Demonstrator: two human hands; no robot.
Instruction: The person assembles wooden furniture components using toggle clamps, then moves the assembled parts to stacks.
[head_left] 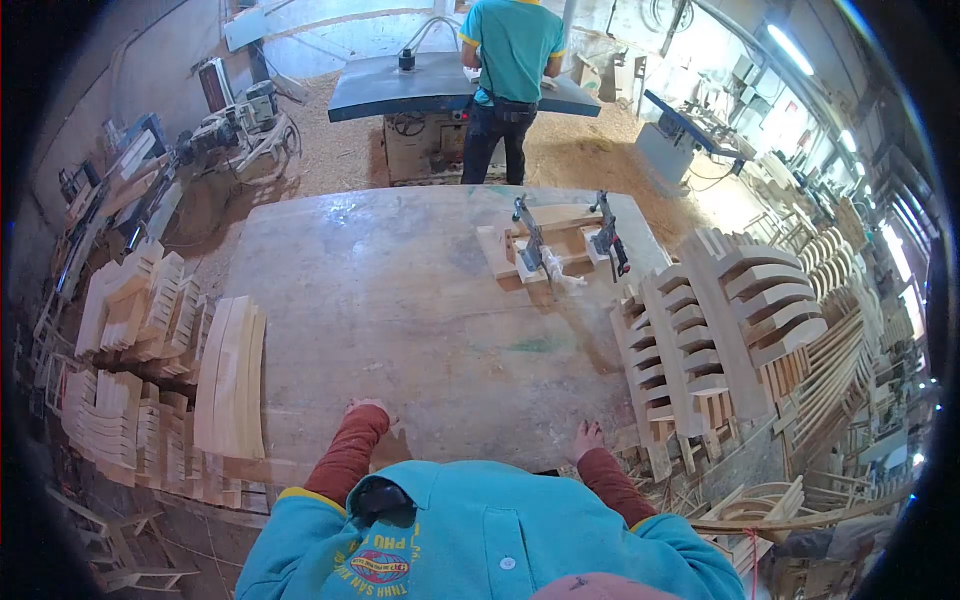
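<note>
My left hand rests on the near part of the large wooden worktable, its fingers partly hidden by the red-brown sleeve; what shows of them looks spread, with nothing held. At the table's near edge, my right hand lies with its fingers apart, also holding nothing. Nearest my left hand is a stack of long curved wooden boards. Beyond my right hand, a wooden jig with two toggle clamps sits on the far right of the tabletop.
Stacked curved wooden parts line the table's right side. More cut pieces are piled on the left. A co-worker stands behind the table at a machine with a dark top. Sawdust covers the floor there.
</note>
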